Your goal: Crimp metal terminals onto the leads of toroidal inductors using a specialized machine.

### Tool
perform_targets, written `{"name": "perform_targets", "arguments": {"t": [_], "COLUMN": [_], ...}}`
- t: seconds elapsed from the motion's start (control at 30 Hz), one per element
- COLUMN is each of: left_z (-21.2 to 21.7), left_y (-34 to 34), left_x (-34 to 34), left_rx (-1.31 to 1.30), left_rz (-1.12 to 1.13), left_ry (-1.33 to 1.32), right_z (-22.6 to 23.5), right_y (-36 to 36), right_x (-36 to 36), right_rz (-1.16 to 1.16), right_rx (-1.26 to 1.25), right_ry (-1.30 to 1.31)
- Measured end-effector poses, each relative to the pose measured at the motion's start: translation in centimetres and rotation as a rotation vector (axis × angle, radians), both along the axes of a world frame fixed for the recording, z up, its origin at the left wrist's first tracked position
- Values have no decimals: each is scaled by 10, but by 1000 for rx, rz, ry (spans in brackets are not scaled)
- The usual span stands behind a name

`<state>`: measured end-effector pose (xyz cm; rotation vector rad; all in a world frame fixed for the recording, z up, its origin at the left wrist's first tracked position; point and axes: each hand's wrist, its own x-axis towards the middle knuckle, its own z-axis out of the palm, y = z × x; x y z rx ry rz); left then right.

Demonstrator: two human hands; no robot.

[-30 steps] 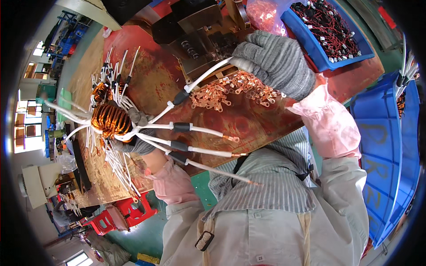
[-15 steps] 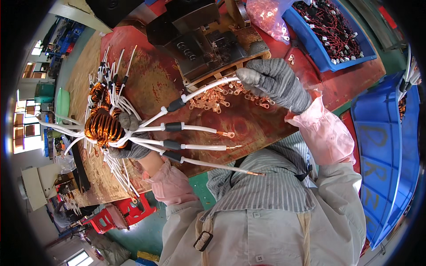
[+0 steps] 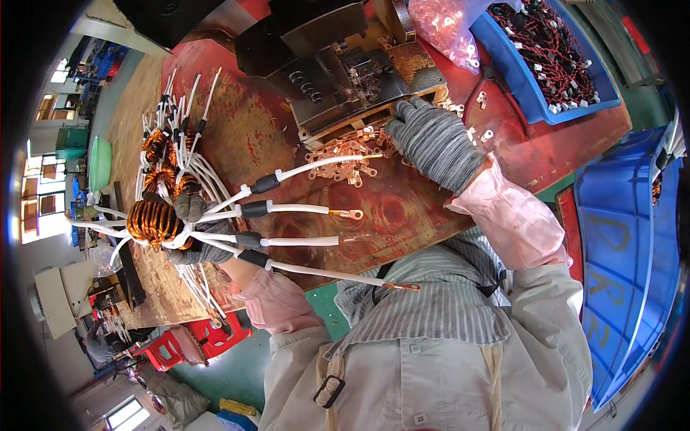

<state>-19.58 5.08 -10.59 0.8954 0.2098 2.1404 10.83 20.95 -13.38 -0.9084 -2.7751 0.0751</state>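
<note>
Nearest me, the lowest white lead (image 3: 327, 275) pokes out past the bench's near edge (image 3: 410, 208), its copper tip showing no lug. Above it the next lead ends too faintly to judge, the one after carries a copper lug (image 3: 352, 214), and the uppermost has bare copper. So, of the four leads fanned to this side, one is clearly lugged, two look undone and one I can't call. They spring from a copper coil (image 3: 153, 223) over the bench's left part, where the left hand (image 3: 207, 250) has its gloved fingers closed round the leads' roots beside the windings. The right hand (image 3: 438, 144), its fingers bent down, hovers at the loose copper lugs (image 3: 353, 174) mid-bench; whether it pinches one I can't tell. Farther back stands a black machine (image 3: 323, 79) at the far edge, a bag of lugs (image 3: 447, 32) beside it, and more coils (image 3: 154, 146) lie toward the far left corner, their tips too small to read.
</note>
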Motion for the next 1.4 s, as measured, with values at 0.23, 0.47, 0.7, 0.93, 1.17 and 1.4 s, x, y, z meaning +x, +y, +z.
{"name": "perform_targets", "arguments": {"t": [0.23, 0.47, 0.7, 0.93, 1.17, 1.4], "left_z": [3, 3, -1, -3, -2, -11], "left_y": [-1, -3, -4, -3, -2, -9], "left_x": [-1, 2, -3, -6, -10, -21], "left_rx": [-5, -19, -31, -39, -62, -66], "left_rz": [13, 34, 60, 74, 132, 133], "left_ry": [-10, -27, -45, -64, -79, -97], "right_z": [3, -3, 15, 18, 24, 30], "right_y": [-2, -7, -20, -20, -7, 20], "right_x": [4, 11, 8, 8, 7, -3], "right_rz": [-102, 17, -87, -53, 64, 224], "right_rx": [-98, -804, -1335, -1468, -1407, -1233], "right_ry": [240, 734, 700, 774, 867, 1005]}}
